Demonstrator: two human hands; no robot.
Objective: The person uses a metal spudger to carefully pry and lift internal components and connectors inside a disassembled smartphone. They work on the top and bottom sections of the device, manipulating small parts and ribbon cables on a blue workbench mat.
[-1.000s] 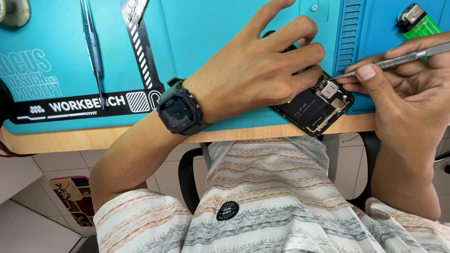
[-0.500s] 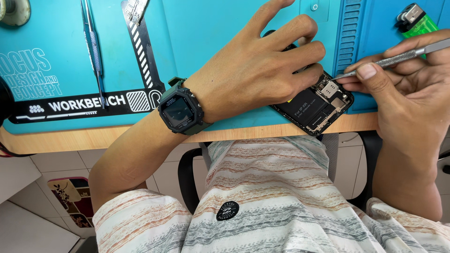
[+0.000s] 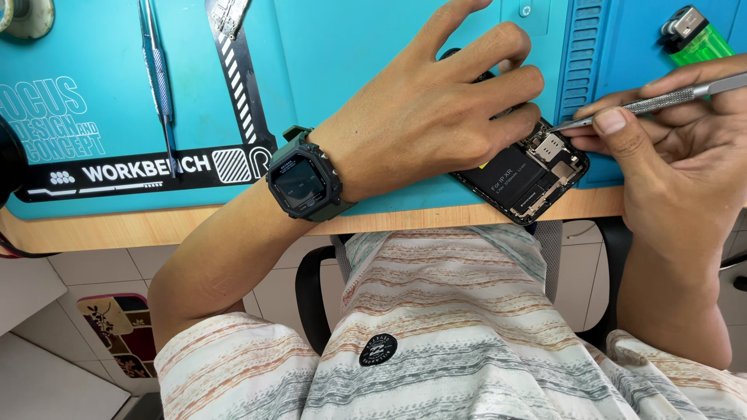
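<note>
Nothing has shifted: left hand [image 3: 436, 117] presses the opened smartphone [image 3: 525, 175] down, right hand [image 3: 677, 148] pinches the metal pry tool [image 3: 661, 99] at its edge.

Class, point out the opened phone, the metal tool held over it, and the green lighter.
opened phone [image 3: 520, 180], head view, on its dark battery.
metal tool [image 3: 661, 99], head view, on its knurled shaft.
green lighter [image 3: 700, 43], head view, on its green body.
</note>
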